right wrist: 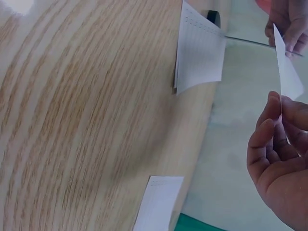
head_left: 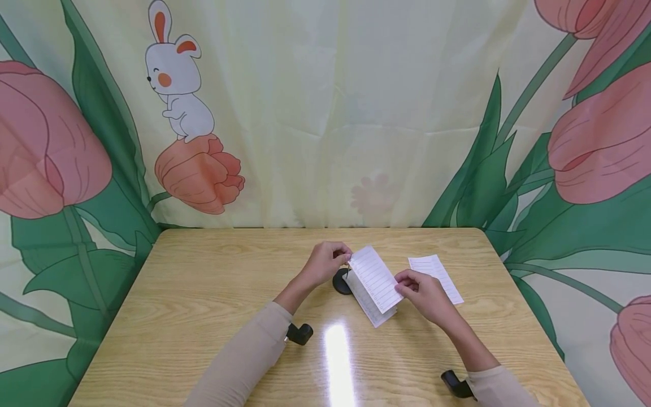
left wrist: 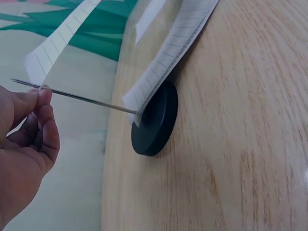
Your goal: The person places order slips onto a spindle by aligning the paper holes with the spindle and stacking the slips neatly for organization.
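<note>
A bill spike with a round black base (head_left: 341, 282) stands on the table, its thin metal rod (left wrist: 96, 101) pointing up. Several lined paper slips (left wrist: 161, 67) are stuck low on the rod, close to the base. Higher up, another lined slip (head_left: 375, 278) has one corner at the rod near the tip, which sticks out beyond it. My left hand (head_left: 325, 263) pinches that corner between thumb and forefinger. At the opposite end, the right hand (head_left: 423, 291) pinches the same slip by its edge. Whether the rod pierces this upper slip is hard to see.
A loose lined slip (head_left: 436, 273) lies on the wooden table (head_left: 218, 282), behind the right hand. Black wrist-worn devices (head_left: 300, 334) show at both forearms. A printed curtain (head_left: 305, 113) hangs behind the table's far edge.
</note>
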{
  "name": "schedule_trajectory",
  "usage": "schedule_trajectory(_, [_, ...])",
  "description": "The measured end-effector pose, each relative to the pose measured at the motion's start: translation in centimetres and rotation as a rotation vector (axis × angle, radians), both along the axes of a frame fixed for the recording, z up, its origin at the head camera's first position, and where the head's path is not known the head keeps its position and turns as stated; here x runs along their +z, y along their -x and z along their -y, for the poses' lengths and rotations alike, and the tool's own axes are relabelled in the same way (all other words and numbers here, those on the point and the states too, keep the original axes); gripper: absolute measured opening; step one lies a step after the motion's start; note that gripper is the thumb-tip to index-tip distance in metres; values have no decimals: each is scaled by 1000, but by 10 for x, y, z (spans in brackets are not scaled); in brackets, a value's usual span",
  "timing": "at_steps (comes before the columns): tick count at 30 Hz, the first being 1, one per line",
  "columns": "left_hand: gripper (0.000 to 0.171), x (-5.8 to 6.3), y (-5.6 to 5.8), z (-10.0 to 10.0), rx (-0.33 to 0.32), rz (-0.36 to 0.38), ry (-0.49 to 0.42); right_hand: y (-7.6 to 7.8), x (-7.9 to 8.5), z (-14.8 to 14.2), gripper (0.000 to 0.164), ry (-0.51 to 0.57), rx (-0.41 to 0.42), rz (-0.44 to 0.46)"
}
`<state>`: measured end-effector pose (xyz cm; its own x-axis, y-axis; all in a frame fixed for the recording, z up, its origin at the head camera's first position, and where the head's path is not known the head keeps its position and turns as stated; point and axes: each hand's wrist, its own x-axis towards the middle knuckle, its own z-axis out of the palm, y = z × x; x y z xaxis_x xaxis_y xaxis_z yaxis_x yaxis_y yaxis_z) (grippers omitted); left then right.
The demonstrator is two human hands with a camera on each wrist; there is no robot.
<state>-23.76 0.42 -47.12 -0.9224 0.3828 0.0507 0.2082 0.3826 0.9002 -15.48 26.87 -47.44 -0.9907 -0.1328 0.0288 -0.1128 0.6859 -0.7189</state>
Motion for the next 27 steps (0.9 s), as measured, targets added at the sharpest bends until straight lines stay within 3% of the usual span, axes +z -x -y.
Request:
schedule_trajectory(8, [12, -9, 3, -1, 7, -21, 32, 0, -4, 2, 8, -10, 5, 36])
schedule_trajectory(17, [11, -19, 3, -2, 24, 5, 66, 0, -11, 3, 8, -24, 12, 95])
schedule_trajectory(27, [10, -28, 3, -5, 37, -18, 106, 3, -22, 3, 7, -68, 17, 85])
